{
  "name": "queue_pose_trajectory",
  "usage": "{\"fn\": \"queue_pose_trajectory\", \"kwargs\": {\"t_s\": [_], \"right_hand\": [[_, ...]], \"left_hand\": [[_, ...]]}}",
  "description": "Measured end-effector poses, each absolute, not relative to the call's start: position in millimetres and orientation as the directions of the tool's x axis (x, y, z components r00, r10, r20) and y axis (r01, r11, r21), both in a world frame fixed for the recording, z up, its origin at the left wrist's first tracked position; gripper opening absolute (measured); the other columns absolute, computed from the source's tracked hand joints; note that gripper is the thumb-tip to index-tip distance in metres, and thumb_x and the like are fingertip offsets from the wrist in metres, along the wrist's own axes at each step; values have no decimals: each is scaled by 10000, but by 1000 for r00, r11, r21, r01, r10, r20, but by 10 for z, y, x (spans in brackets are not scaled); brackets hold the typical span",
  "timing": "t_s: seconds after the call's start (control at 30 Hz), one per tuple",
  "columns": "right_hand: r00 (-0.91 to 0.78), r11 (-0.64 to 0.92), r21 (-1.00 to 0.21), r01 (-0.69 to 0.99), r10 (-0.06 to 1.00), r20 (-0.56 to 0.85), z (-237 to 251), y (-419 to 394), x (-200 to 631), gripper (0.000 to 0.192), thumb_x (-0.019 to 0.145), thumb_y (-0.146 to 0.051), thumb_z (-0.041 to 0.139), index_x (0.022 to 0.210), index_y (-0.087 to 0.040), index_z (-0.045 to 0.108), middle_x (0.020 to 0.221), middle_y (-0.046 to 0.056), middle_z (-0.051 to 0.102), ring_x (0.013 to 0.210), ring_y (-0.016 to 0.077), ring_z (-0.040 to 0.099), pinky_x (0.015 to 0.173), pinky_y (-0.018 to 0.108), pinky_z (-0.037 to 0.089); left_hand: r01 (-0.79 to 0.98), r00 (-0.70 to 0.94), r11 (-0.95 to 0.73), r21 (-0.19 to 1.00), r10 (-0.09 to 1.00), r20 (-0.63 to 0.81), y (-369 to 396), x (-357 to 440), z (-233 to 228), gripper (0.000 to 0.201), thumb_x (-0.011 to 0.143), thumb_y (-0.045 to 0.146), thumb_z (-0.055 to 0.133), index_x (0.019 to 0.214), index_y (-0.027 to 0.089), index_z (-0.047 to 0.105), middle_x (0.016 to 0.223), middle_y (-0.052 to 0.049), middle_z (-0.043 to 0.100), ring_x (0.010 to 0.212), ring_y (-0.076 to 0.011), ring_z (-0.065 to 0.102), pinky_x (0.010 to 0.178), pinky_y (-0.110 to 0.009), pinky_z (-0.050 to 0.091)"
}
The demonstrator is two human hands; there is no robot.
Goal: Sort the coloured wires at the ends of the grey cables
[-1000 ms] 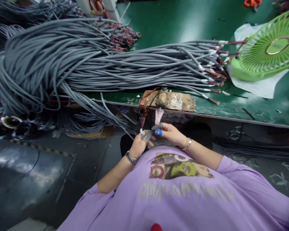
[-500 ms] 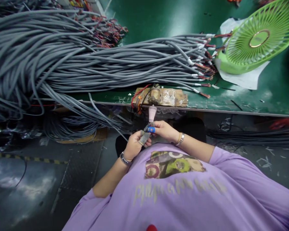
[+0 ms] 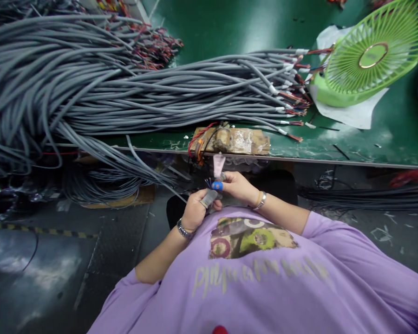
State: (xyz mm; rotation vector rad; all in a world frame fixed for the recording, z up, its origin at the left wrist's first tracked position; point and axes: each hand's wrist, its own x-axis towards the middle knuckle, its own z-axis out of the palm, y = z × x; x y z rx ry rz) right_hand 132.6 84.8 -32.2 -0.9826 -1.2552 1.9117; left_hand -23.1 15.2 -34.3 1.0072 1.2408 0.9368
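Observation:
My left hand (image 3: 194,211), in front of my body just below the table edge, is closed on the end of a grey cable (image 3: 177,194) that runs in from the left. Its thumb has a grey wrapping. A small fan of thin dark wires (image 3: 209,182) sticks up between the hands. My right hand (image 3: 239,187) has blue wrapping on its thumb, and its fingers are pinched together beside these wires. What lies between its fingertips is hidden. Just above the fingers, a pale pink tapered piece (image 3: 218,164) hangs from a wooden block (image 3: 245,140) on the table edge.
Large bundles of grey cables (image 3: 167,95) with stripped, coloured wire ends cover the left and middle of the green table (image 3: 355,146). A green fan (image 3: 372,55) stands at the right on white paper (image 3: 365,113). Coiled cables (image 3: 101,183) lie below the table.
The thin wires now show spread out between my hands. My right hand has shifted slightly up and left, and my left thumb has tilted a little.

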Motion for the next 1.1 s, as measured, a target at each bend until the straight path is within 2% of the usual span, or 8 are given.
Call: {"fn": "queue_pose_trajectory", "kwargs": {"t_s": [0.13, 0.27, 0.4, 0.57, 0.67, 0.83, 1.0, 1.1], "right_hand": [[-505, -331, -938, -102, 830, -238, -321, 820, 1343, 428, 592, -512, 813, 618, -153, 582, 557, -32, 542, 533, 85, 447, 561, 247, 393], [-505, -194, -979, -56, 852, -140, -297, 783, 1369, 403, 630, -518, 792, 646, -155, 618, 606, -10, 577, 579, 105, 474, 593, 261, 409], [-496, -75, -997, 14, 865, -72, -296, 766, 1384, 384, 672, -516, 768, 676, -158, 629, 639, 5, 590, 606, 117, 481, 586, 259, 406], [-488, -175, -983, -59, 864, -125, -339, 779, 1367, 424, 657, -536, 765, 794, -168, 605, 739, 12, 618, 674, 133, 537, 657, 278, 455], [-513, -210, -977, -46, 844, -158, -334, 773, 1334, 422, 644, -500, 785, 813, -166, 588, 725, 4, 598, 651, 125, 523, 619, 265, 441], [-538, -236, -971, -22, 822, -187, -292, 776, 1306, 368, 654, -453, 784, 707, -163, 565, 638, -14, 566, 588, 110, 495, 569, 251, 422], [-590, -212, -977, -25, 792, -157, -309, 816, 1333, 325, 671, -437, 771, 715, -151, 622, 669, 3, 614, 615, 119, 529, 605, 258, 452], [-599, -219, -975, -37, 786, -153, -319, 833, 1337, 332, 662, -450, 774, 705, -151, 638, 669, 4, 622, 620, 120, 535, 616, 259, 452]], "left_hand": [[-118, -33, 252, 961, 966, -257, 97, -207, -404, 332, 857, 460, 609, 812, 141, 689, 710, -64, 727, 574, -161, 676, 565, -266, 534], [-171, -112, 264, 949, 952, -285, 102, -196, -442, 313, 823, 456, 649, 814, 144, 665, 680, -49, 717, 550, -159, 672, 526, -256, 523], [-222, -120, 297, 929, 937, -328, 125, -191, -445, 318, 775, 468, 693, 797, 155, 642, 663, -31, 706, 524, -146, 658, 499, -240, 504], [-220, -134, 290, 931, 937, -323, 106, -181, -439, 297, 763, 440, 713, 767, 153, 639, 680, -32, 710, 523, -135, 654, 506, -234, 502], [-152, -116, 265, 952, 952, -283, 85, -175, -446, 259, 753, 399, 731, 780, 153, 656, 667, -26, 709, 527, -138, 656, 517, -236, 512], [-46, -85, 268, 962, 959, -271, 85, -183, -409, 243, 743, 378, 743, 784, 151, 667, 677, -32, 716, 538, -144, 662, 524, -240, 519], [-31, 144, 335, 942, 934, -327, 108, -249, -338, 258, 756, 401, 730, 746, 149, 675, 685, -58, 728, 573, -168, 682, 581, -273, 551], [-39, 174, 368, 929, 918, -356, 104, -252, -342, 295, 797, 430, 684, 716, 146, 679, 695, -77, 733, 591, -175, 690, 589, -274, 549]]}}
